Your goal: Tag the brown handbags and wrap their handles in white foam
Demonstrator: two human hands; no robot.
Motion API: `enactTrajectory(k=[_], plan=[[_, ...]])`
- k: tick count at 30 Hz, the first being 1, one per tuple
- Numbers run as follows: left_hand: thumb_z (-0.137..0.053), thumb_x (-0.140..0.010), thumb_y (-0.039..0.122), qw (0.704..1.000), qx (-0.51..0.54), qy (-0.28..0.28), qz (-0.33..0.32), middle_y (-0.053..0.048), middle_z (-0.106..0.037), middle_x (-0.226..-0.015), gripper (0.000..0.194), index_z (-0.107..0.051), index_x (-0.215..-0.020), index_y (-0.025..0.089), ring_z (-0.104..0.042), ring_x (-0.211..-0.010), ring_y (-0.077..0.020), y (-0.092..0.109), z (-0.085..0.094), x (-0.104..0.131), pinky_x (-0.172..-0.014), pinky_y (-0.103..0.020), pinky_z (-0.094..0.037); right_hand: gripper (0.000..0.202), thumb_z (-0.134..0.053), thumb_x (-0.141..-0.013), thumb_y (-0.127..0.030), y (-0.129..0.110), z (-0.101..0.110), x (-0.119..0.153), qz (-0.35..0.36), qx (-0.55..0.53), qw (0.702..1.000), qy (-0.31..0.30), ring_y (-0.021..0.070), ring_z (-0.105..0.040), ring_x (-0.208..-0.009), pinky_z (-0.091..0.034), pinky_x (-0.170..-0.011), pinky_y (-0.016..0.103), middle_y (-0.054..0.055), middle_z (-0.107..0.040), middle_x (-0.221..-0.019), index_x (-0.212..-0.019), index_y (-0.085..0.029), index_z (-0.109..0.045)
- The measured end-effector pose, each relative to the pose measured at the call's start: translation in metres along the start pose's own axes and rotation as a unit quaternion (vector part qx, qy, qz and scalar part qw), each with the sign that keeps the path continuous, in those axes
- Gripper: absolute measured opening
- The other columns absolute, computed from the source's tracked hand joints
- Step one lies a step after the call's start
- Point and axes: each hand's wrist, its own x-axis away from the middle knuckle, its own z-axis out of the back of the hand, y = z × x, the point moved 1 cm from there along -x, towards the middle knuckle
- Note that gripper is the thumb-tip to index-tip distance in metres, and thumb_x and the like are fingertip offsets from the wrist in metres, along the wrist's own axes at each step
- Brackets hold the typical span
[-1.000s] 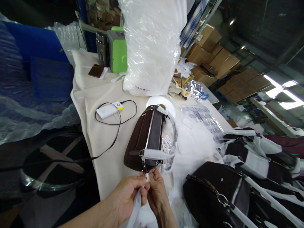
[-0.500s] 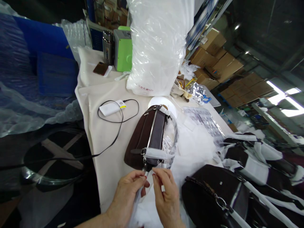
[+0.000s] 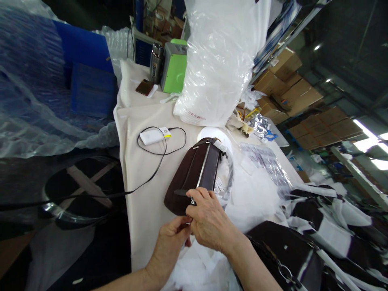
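Note:
A dark brown handbag (image 3: 188,173) lies on the cloth-covered table, its light zip line running lengthwise and its wrapped handle bent to the right. My right hand (image 3: 210,220) reaches over the bag's near end, fingers curled round the metal hardware where the strap joins it. Just below and left, my left hand (image 3: 169,244) is closed in a pinch against the right fingers. What the left fingertips hold is hidden. White tissue paper (image 3: 197,262) lies beneath both hands.
A big plastic-wrapped white bundle (image 3: 218,64) stands behind the bag. A white power bank (image 3: 153,136) with a black cable (image 3: 160,163) lies to the left, below a thermos (image 3: 156,62) and a green box (image 3: 176,68). More dark bags (image 3: 281,246) crowd the right side.
My right hand has moved up and left onto the bag's near end, covering the wrapped strap and hardware there. My left hand keeps its pinch. The whole view has shifted a little.

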Motion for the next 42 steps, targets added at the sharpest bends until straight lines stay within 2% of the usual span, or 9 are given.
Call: enactTrajectory(k=[4,11,19,22,25,29,35,39,42], plan=[[-0.057,-0.055,0.029,1.0,0.018,0.0,0.01,0.004,-0.05,-0.045,0.018,-0.064,-0.064,0.016,-0.043,-0.041,-0.0105,0.008,-0.002,0.003,-0.046,-0.024,-0.034,0.013,-0.05,-0.067,-0.005,0.003,0.001,0.0,0.008,-0.006,1.0,-0.002,0.0222,-0.04,-0.103,-0.035,-0.08,0.038,0.006,-0.052,-0.11,-0.068,-0.016,-0.058],[-0.058,-0.057,0.03,0.999,0.031,-0.009,0.026,0.002,-0.055,-0.053,0.021,-0.063,-0.069,0.015,-0.044,-0.043,-0.0101,0.003,-0.001,0.0,-0.046,-0.023,-0.033,0.024,-0.049,-0.064,0.0,0.006,-0.004,0.01,-0.001,-0.056,0.998,0.02,0.0195,-0.038,-0.107,-0.034,-0.086,0.035,0.004,-0.053,-0.108,-0.079,-0.016,-0.058],[-0.057,-0.056,0.03,0.999,0.035,-0.011,0.032,0.001,-0.056,-0.053,0.024,-0.064,-0.072,0.013,-0.044,-0.042,-0.0097,0.006,-0.002,0.001,-0.047,-0.023,-0.032,0.013,-0.054,-0.077,-0.005,0.01,-0.011,0.011,0.023,-0.042,0.998,0.042,0.0183,-0.041,-0.102,-0.035,-0.081,0.033,0.003,-0.056,-0.104,-0.074,-0.017,-0.058],[-0.058,-0.054,0.028,0.996,0.056,-0.022,0.064,0.001,-0.055,-0.048,0.018,-0.061,-0.061,0.012,-0.042,-0.039,-0.0085,0.012,-0.002,0.001,-0.044,-0.022,-0.03,0.01,-0.054,-0.08,-0.007,0.008,-0.016,0.013,0.03,-0.036,0.998,0.04,0.0164,-0.045,-0.09,-0.037,-0.075,0.03,0.002,-0.057,-0.09,-0.075,-0.016,-0.056],[-0.059,-0.051,0.02,0.99,0.089,-0.041,0.099,0.0,-0.054,-0.043,0.008,-0.056,-0.051,0.012,-0.039,-0.036,-0.0071,0.017,-0.001,-0.002,-0.04,-0.02,-0.025,0.011,-0.05,-0.082,-0.008,0.003,-0.021,0.02,0.033,-0.025,0.998,0.053,0.0173,-0.044,-0.088,-0.038,-0.077,0.031,0.003,-0.055,-0.084,-0.075,-0.015,-0.054],[-0.057,-0.052,0.009,0.969,0.163,-0.053,0.179,0.0,-0.051,-0.039,0.006,-0.054,-0.047,0.011,-0.036,-0.032,-0.0053,0.024,-0.001,-0.006,-0.035,-0.017,-0.022,0.02,-0.038,-0.088,-0.01,0.001,-0.027,0.034,0.031,-0.033,0.995,0.094,0.019,-0.043,-0.091,-0.039,-0.08,0.033,0.006,-0.054,-0.088,-0.079,-0.014,-0.055],[-0.048,-0.067,0.002,0.902,0.239,-0.065,0.353,0.004,-0.043,-0.04,0.018,-0.05,-0.05,0.009,-0.032,-0.03,-0.0013,0.03,0.001,-0.008,-0.034,-0.012,-0.027,0.029,-0.029,-0.09,-0.012,0.008,-0.037,0.047,0.055,-0.057,0.98,0.183,0.0195,-0.046,-0.093,-0.043,-0.082,0.034,0.008,-0.059,-0.092,-0.1,-0.012,-0.056],[-0.044,-0.076,0.004,0.86,0.279,-0.078,0.42,0.007,-0.035,-0.041,0.026,-0.046,-0.051,0.01,-0.033,-0.03,-0.0005,0.03,0.002,-0.008,-0.034,-0.01,-0.029,0.035,-0.033,-0.086,-0.005,0.008,-0.06,0.056,0.036,-0.065,0.964,0.255,0.0199,-0.046,-0.102,-0.043,-0.086,0.036,0.01,-0.057,-0.102,-0.116,-0.013,-0.05],[-0.042,-0.08,0.006,0.846,0.298,-0.088,0.433,0.007,-0.033,-0.041,0.028,-0.046,-0.053,0.01,-0.034,-0.03,-0.0006,0.026,0.001,-0.008,-0.036,-0.01,-0.032,0.047,-0.036,-0.08,-0.003,0.003,-0.084,0.063,-0.002,-0.059,0.946,0.319,0.0221,-0.042,-0.112,-0.043,-0.089,0.041,0.013,-0.053,-0.111,-0.125,-0.013,-0.042]])
